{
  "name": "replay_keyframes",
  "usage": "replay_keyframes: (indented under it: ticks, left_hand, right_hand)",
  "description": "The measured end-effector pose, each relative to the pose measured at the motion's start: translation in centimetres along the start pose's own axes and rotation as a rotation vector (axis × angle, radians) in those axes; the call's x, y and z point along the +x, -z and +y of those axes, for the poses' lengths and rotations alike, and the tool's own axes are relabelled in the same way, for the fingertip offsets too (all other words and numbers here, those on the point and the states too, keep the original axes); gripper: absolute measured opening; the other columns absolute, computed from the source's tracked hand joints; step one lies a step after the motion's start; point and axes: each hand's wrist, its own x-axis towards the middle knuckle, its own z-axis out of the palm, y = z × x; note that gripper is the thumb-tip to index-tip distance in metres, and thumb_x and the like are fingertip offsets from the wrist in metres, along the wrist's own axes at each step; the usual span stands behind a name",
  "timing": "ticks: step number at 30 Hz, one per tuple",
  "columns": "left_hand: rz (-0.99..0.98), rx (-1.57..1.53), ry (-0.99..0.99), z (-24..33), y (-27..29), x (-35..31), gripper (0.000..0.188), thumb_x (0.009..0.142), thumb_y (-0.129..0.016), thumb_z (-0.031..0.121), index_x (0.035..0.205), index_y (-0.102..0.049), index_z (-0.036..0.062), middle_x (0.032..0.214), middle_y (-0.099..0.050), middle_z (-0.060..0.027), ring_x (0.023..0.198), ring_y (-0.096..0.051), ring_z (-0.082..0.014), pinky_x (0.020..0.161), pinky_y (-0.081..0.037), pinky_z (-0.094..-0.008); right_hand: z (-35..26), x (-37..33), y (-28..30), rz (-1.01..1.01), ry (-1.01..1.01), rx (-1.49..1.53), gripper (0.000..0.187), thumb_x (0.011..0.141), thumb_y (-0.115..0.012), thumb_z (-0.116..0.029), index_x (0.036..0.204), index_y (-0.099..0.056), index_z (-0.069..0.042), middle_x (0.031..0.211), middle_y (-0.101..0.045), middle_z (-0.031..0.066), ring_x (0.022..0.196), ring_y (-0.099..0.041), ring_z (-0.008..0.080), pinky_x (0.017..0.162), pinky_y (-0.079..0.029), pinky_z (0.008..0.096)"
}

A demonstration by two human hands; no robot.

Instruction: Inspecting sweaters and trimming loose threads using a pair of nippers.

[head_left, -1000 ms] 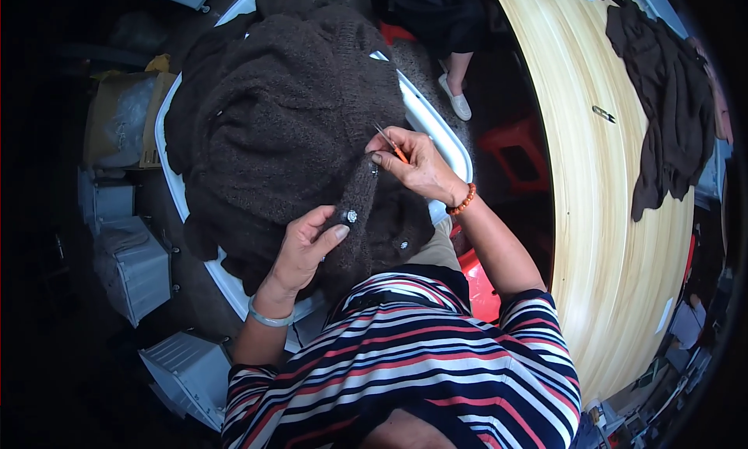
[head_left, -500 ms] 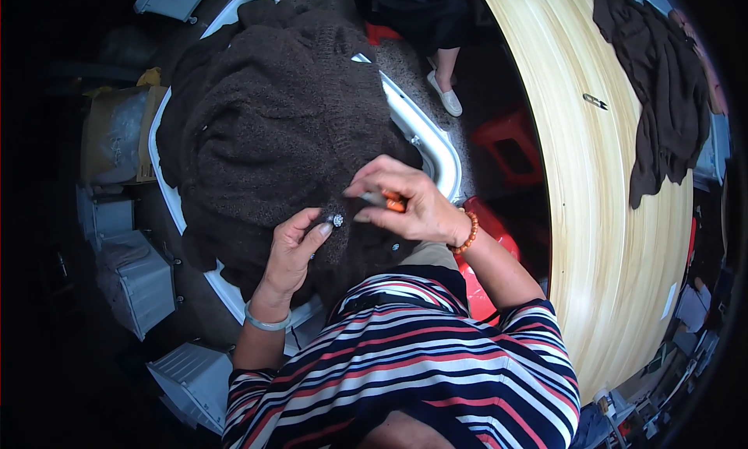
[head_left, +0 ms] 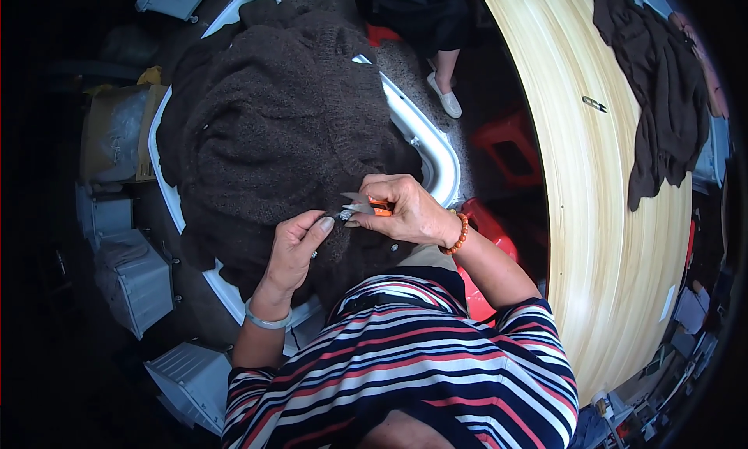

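Observation:
A dark brown knitted garment (head_left: pixel 265 130) lies heaped over a white bin and across my lap. My left hand (head_left: pixel 294 248) is closed, pinching the knit between thumb and fingers beside a shiny, jewelled-looking button (head_left: pixel 345 214). In my right hand (head_left: pixel 409 207) is a pair of small thread snips (head_left: pixel 358 204) with orange grips. Their metal blades stand apart just over that button; whether they touch it or a thread, I cannot tell. More shiny buttons (head_left: pixel 394 247) show on the knit closer to me.
On the right stands a long wood-grain table (head_left: pixel 600 239) with another pair of snips (head_left: pixel 594 104) and a dark garment (head_left: pixel 662 98). Red stools (head_left: pixel 506 147) are beneath its edge. A person's foot (head_left: pixel 446 96) is ahead. Cardboard box (head_left: pixel 97 137) and grey bins (head_left: pixel 140 285) stand left.
My right hand has come down, bringing the snips' blades to the button. The left hand keeps its pinch, nearly in place.

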Motion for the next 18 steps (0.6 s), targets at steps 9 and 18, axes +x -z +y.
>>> replay_keyframes:
  ticks: [9, 18]
  left_hand:
    - [-0.007, -0.049, 0.013, 0.1, 0.0, 0.1, 0.016, 0.094, -0.057, 0.011, 0.102, -0.065, 0.0002, 0.084, -0.060, 0.0055, 0.075, -0.047, 0.0000, 0.070, -0.038, -0.0166]
    - [0.066, 0.510, -0.366, 1.8, -2.3, -0.2, 0.049, 0.079, -0.069, 0.003, 0.126, -0.053, 0.0026, 0.118, -0.051, -0.0132, 0.099, -0.057, -0.0180, 0.086, -0.046, -0.0288]
  right_hand:
    - [0.8, -1.3, 0.7, 0.011, -0.134, 0.167, 0.013, 0.082, -0.071, -0.009, 0.083, -0.063, 0.001, 0.073, -0.054, 0.0029, 0.067, -0.050, 0.0078, 0.062, -0.040, 0.0239]
    - [0.4, -1.7, 0.1, -0.007, -0.202, 0.247, 0.019, 0.086, -0.067, -0.016, 0.081, -0.061, 0.001, 0.060, -0.046, -0.0009, 0.057, -0.041, 0.0041, 0.051, -0.034, 0.0245]
